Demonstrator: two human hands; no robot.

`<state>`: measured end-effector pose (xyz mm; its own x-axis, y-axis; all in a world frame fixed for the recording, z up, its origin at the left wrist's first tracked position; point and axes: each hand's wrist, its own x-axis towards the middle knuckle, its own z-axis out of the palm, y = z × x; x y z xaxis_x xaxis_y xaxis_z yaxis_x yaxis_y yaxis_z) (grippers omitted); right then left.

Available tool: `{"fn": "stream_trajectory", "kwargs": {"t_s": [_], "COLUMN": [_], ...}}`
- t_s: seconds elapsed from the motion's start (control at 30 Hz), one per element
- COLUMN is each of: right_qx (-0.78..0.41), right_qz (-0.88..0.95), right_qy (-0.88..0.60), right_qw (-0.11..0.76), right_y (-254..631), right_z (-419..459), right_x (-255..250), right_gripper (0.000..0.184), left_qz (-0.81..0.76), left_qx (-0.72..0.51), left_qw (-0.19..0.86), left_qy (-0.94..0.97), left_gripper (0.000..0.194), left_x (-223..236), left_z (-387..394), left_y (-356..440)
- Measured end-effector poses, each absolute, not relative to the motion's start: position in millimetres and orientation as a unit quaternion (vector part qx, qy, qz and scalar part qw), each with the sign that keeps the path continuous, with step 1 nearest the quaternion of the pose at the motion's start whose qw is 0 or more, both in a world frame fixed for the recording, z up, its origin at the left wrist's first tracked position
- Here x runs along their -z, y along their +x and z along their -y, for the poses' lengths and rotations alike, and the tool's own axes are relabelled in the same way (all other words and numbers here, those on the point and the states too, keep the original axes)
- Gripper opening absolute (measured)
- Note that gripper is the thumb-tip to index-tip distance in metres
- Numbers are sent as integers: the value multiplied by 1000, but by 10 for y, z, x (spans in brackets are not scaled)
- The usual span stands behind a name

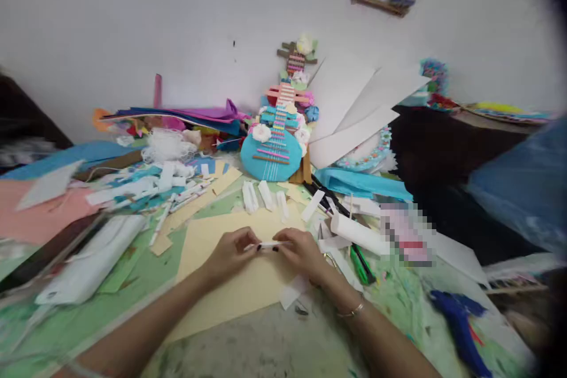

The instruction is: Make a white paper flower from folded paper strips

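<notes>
Between my two hands stretches a narrow strip of white paper (267,244), lying level just above a cream sheet (212,298). My left hand (234,251) pinches one end between thumb and fingers. The other end is pinched by my right hand (301,251), which wears a bracelet at the wrist. Beyond them, several small folded white paper pieces (266,195) rest along the sheet's far edge. A white paper scrap (295,292) lies under my right wrist.
A blue craft guitar (271,156) leans against the wall. Right of my hands are a white roll (358,235), a green cutter (362,264) and a blue glue gun (463,328). A white power strip (91,260) and heaped paper scraps (137,186) lie left.
</notes>
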<state>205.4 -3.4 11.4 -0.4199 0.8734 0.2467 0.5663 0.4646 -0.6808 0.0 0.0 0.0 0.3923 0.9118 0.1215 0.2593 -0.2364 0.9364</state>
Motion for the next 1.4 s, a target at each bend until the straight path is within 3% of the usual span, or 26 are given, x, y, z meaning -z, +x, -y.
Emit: {"fn": "stream_trajectory", "kwargs": {"t_s": [0.17, 0.33, 0.5, 0.63, 1.13, 1.4], "right_qx": [-262, -281, -324, -342, -300, -300], "right_qz": [810, 780, 744, 734, 766, 783], "right_qy": [-431, -453, -476, -478, -460, -435], "right_qw": [301, 327, 339, 339, 335, 327], "right_y": [2021, 2060, 2092, 2101, 2085, 2119], "right_z": [56, 40, 41, 40, 92, 79], "right_x": [-107, -94, -41, -14, -56, -36], "right_gripper": [13, 17, 18, 18, 19, 16], "left_qz": [-432, -426, -422, -409, -402, -392], "left_qx": [-335, -329, -330, -338, -315, -319], "left_qw": [431, 506, 516, 522, 593, 565], "left_qy": [718, 674, 669, 668, 623, 652], "left_gripper": [14, 19, 21, 34, 29, 27], "left_x": [-48, -88, -96, -100, -115, -39], "left_z": [30, 5, 1, 24, 46, 44], "left_y": [1, -30, -84, -108, -85, -115]}}
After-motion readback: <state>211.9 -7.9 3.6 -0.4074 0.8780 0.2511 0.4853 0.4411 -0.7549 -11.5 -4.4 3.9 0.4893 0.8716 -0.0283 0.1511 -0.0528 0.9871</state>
